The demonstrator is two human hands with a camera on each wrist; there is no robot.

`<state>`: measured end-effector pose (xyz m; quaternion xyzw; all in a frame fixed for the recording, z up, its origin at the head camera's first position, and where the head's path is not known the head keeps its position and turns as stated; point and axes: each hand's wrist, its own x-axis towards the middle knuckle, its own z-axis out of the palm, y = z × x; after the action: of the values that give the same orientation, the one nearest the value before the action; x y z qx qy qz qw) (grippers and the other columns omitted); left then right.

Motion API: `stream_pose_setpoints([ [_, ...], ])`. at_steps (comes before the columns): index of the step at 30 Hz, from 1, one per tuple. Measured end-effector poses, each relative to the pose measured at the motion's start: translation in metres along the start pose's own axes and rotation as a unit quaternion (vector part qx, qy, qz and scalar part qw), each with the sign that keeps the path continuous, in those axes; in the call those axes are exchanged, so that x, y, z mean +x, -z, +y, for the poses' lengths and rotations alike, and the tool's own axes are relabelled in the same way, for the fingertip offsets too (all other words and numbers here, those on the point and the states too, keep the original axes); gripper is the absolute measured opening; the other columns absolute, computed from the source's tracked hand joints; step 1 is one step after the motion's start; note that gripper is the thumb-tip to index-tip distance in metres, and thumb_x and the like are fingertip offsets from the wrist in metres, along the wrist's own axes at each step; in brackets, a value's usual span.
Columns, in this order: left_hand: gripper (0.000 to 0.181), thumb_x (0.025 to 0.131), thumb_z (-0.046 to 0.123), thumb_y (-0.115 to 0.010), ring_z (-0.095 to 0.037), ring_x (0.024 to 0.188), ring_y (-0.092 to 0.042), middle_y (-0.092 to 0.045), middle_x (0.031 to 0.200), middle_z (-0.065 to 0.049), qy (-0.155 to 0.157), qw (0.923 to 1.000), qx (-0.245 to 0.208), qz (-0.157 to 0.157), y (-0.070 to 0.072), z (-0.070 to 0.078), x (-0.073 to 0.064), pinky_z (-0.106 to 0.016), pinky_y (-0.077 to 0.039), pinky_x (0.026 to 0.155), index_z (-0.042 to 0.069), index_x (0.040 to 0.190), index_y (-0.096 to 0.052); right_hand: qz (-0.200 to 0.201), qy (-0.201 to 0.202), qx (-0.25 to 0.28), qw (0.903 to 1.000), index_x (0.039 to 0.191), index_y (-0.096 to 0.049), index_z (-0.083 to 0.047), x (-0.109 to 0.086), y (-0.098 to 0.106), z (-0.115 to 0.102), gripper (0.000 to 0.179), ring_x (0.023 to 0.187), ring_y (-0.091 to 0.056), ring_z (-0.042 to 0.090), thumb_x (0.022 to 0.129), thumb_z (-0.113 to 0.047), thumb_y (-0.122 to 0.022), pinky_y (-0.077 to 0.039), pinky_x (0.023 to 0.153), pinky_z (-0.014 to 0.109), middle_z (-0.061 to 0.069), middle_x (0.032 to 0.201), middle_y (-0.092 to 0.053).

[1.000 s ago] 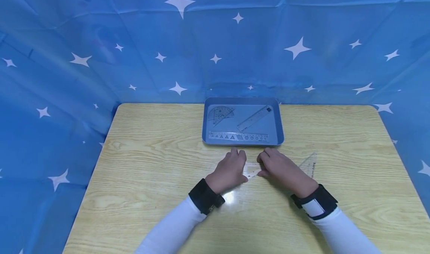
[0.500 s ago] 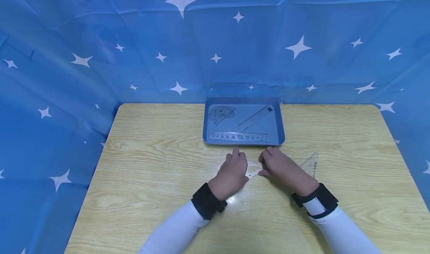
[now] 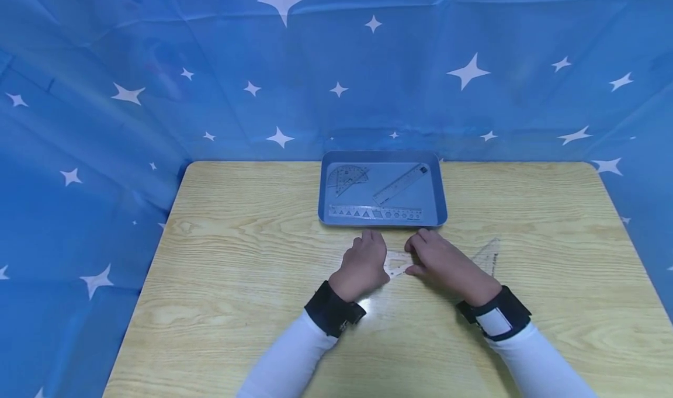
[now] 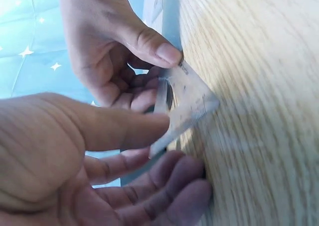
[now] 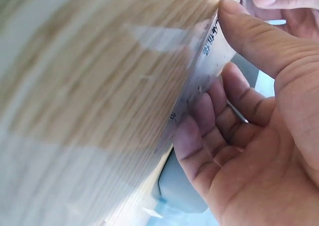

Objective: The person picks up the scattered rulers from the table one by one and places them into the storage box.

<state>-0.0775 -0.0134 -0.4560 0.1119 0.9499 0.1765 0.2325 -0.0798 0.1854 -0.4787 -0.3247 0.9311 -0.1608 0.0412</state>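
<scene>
While the left hand (image 3: 363, 265) and right hand (image 3: 447, 263) each pinch it between thumb and fingers, the clear triangle (image 4: 192, 100) is tilted low by the wooden table (image 3: 236, 258); it looks light, stiff and a bit slippery, and might snap if bent; its flat sides near the corners seem best to hold; another triangle (image 3: 486, 258) lies just beside the right hand; farther off, the blue tray (image 3: 382, 225) holds clear rulers (image 3: 401, 184).

Set square (image 4: 192, 97) is clear plastic, smooth, glossy. Tray (image 3: 382, 224) looks plastic, smooth. Tabletop (image 3: 236, 258) shows wood grain, shiny. Backdrop (image 3: 221, 47) creased, slight sheen. Sleeves (image 3: 291, 354) matt cloth.
</scene>
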Motion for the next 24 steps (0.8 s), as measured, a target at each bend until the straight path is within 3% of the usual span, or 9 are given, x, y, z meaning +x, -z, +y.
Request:
stream_pose_setpoints([
  [7,0.059,0.08,0.014,-0.086,-0.027,0.097,-0.058,-0.052,0.116,-0.012,-0.017,0.9993,-0.032,0.006,0.001,0.0,-0.003,-0.034,-0.048,0.06,0.004,0.124,-0.049,-0.014,-0.015,0.016,0.9997,0.102,-0.062,-0.003,0.002,0.002,0.0,0.039,0.085,-0.052,0.019,0.083,-0.026,-0.087,-0.051,0.075,0.037,0.004,0.093,-0.055],
  [11,0.044,0.088,0.017,-0.081,-0.022,0.089,-0.058,-0.054,0.11,-0.01,-0.049,0.9979,-0.042,0.011,0.001,-0.002,-0.006,-0.031,-0.047,0.06,0.007,0.121,-0.052,-0.018,-0.018,0.021,0.9995,0.102,-0.062,-0.002,0.002,0.003,-0.001,0.041,0.086,-0.051,0.019,0.083,-0.027,-0.088,-0.05,0.076,0.037,0.004,0.093,-0.055],
  [17,0.017,0.096,0.004,-0.066,-0.017,0.081,-0.063,-0.063,0.096,-0.004,-0.098,0.9909,-0.07,0.061,0.0,-0.008,-0.004,-0.028,-0.049,0.063,0.009,0.111,-0.06,-0.014,-0.016,0.027,0.9994,0.101,-0.059,-0.004,0.002,0.003,-0.002,0.04,0.086,-0.051,0.019,0.083,-0.025,-0.088,-0.049,0.076,0.037,0.003,0.092,-0.055],
  [24,0.018,0.094,-0.005,-0.058,-0.013,0.085,-0.062,-0.062,0.092,0.0,-0.14,0.9754,-0.129,0.111,0.002,-0.014,-0.004,-0.025,-0.052,0.071,0.008,0.106,-0.062,-0.018,-0.02,0.062,0.9977,0.101,-0.055,-0.006,0.003,0.005,-0.004,0.035,0.083,-0.049,0.015,0.085,-0.014,-0.085,-0.049,0.073,0.034,0.0,0.09,-0.052],
])
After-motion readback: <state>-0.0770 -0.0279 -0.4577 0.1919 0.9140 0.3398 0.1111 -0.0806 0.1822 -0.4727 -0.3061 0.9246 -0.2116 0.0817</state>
